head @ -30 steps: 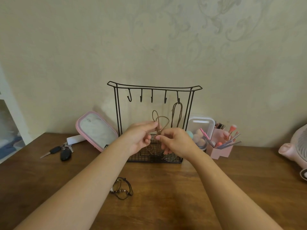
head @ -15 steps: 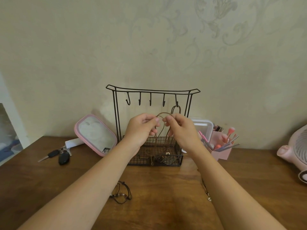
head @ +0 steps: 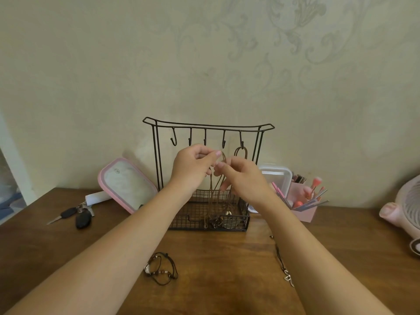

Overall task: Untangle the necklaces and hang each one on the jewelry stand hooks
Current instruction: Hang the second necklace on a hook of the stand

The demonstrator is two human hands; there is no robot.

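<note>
A black wire jewelry stand [head: 156,155] with several hooks and a mesh basket base stands against the wall. One brown cord necklace [head: 241,152] hangs from its rightmost hook. My left hand [head: 193,167] and my right hand [head: 243,180] both pinch a second brown cord necklace [head: 214,187] just below the hooks; its cords drop into the basket, where pendants lie. A black beaded necklace [head: 161,268] lies coiled on the table in front. Another dark cord necklace [head: 283,264] lies partly under my right forearm.
A pink-rimmed mirror [head: 126,185] leans left of the stand, with car keys [head: 78,215] beside it. A clear lidded box [head: 276,178] and a pink holder of brushes [head: 304,201] stand at the right. A pink fan [head: 402,208] is at the far right edge.
Both hands have risen with the brown cord necklace, from in front of the basket up to just under the hooks. The necklace on the rightmost hook has stayed put.
</note>
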